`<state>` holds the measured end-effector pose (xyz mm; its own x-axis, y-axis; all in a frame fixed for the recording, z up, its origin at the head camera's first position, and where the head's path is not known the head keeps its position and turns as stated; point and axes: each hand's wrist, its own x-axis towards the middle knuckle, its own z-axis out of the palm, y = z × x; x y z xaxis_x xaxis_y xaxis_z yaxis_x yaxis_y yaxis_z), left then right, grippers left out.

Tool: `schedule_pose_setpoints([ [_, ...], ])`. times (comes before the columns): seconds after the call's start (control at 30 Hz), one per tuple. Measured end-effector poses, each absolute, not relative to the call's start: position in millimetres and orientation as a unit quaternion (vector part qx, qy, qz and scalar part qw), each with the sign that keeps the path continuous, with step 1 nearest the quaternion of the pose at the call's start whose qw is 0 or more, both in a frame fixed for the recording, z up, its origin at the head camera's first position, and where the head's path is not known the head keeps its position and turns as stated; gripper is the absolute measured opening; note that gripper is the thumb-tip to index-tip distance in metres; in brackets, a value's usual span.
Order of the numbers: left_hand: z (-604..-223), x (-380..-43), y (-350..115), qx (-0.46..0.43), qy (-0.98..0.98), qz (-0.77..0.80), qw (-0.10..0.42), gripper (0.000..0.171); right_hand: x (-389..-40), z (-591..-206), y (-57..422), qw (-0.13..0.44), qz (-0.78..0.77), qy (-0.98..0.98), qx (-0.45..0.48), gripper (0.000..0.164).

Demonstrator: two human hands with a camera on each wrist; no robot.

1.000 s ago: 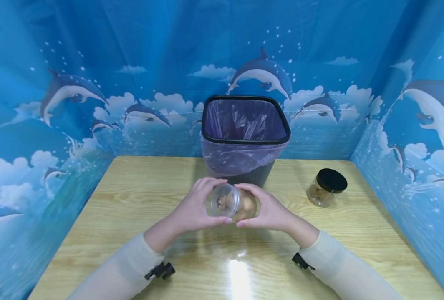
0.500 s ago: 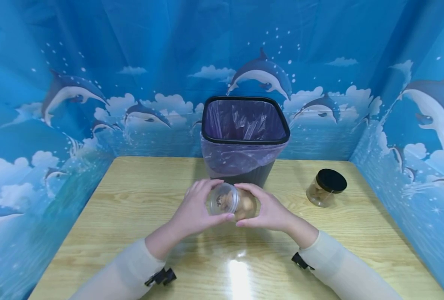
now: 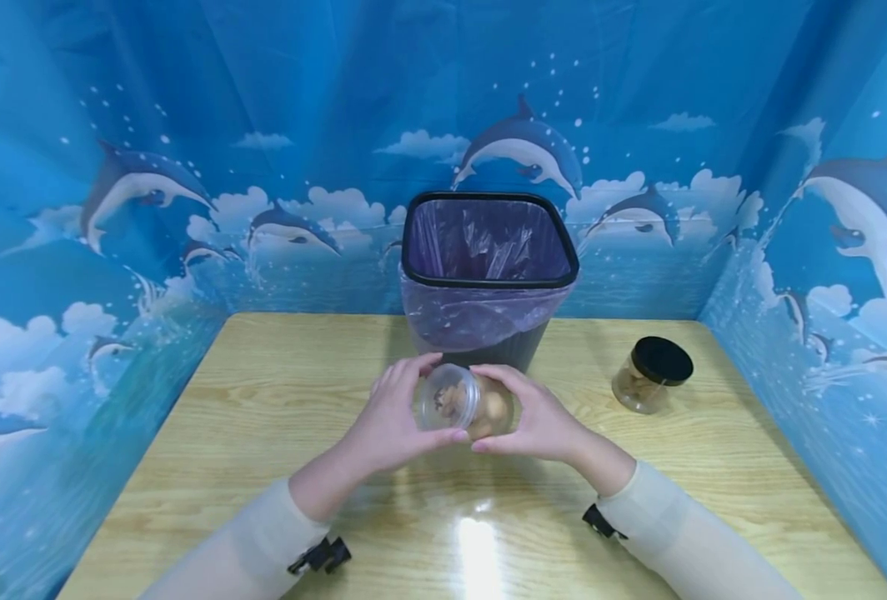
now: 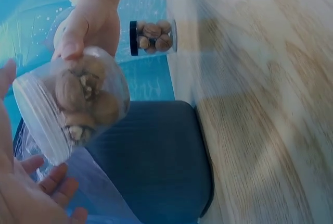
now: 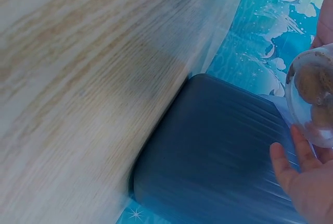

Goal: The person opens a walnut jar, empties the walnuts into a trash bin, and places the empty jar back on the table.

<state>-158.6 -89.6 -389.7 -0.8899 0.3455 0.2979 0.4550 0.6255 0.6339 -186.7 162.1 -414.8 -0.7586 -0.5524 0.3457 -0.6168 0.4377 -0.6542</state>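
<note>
A clear plastic jar (image 3: 493, 410) of walnuts lies tilted on its side between both hands, above the table. Its translucent ridged lid (image 4: 40, 119) points toward my left hand (image 3: 391, 421). That hand curls around the lid, thumb at the near side and fingers at the far side. At the other end, my right hand (image 3: 544, 427) grips the jar's body between thumb and fingers. Through the wall in the left wrist view, several walnuts (image 4: 83, 96) show, some cracked. The right wrist view catches only part of the jar at its right edge.
Behind the hands stands a dark bin (image 3: 514, 346) with a purple liner (image 3: 481, 312) and black rim. A second walnut jar (image 3: 642, 387) with a black lid (image 3: 662, 361) is at right on the wooden table (image 3: 286, 367). A dolphin-print curtain (image 3: 323, 100) surrounds the table.
My left hand's fingers and thumb have shifted slightly around the lid. My right hand and the jar stay nearly in place.
</note>
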Motion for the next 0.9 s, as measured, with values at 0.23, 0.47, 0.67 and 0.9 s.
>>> schedule_pose_setpoints([
  [0.23,-394,-166,-101,-0.306,-0.876,-0.369,0.056,0.118,-188,-416,162,0.040,0.401,-0.844,0.354,0.095],
  [0.47,-395,-173,-108,-0.345,-0.868,-0.354,0.041,0.113,-188,-416,161,0.037,0.401,-0.843,0.356,0.094],
  [0.67,-396,-177,-108,-0.362,-0.868,-0.335,0.057,0.111,-187,-416,161,0.037,0.397,-0.844,0.358,0.094],
  [0.9,-396,-178,-108,-0.363,-0.873,-0.318,0.068,0.106,-187,-416,161,0.034,0.399,-0.843,0.359,0.094],
])
